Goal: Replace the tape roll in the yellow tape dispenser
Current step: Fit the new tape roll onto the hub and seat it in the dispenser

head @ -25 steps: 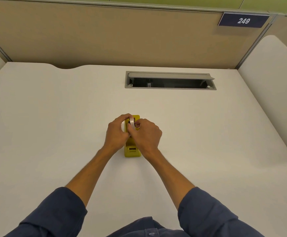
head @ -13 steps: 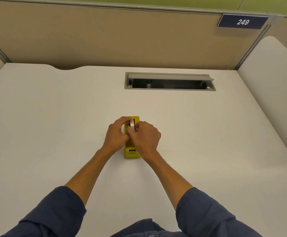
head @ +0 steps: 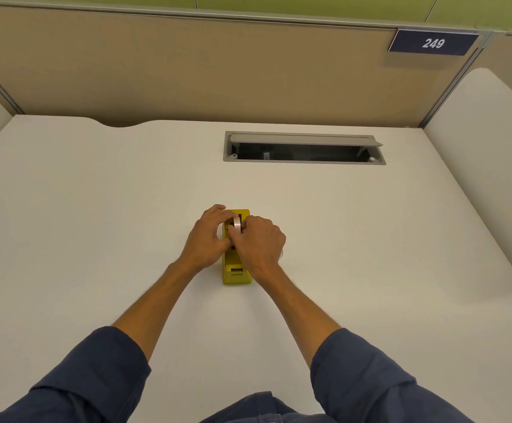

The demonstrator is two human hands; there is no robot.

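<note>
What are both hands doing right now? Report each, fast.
Left hand: curled against the yellow tape dispenser, fingers at the tape roll; firm grip cannot be told.
Right hand: closed, pinching the tape roll.

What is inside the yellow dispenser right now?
A white tape roll stands in the yellow dispenser, pinched by the left hand and right hand. The hands cover whether it is fully seated.

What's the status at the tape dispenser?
Left hand and right hand both gripping tape roll. Roll upright at yellow dispenser cradle. Nothing in the way.
</note>
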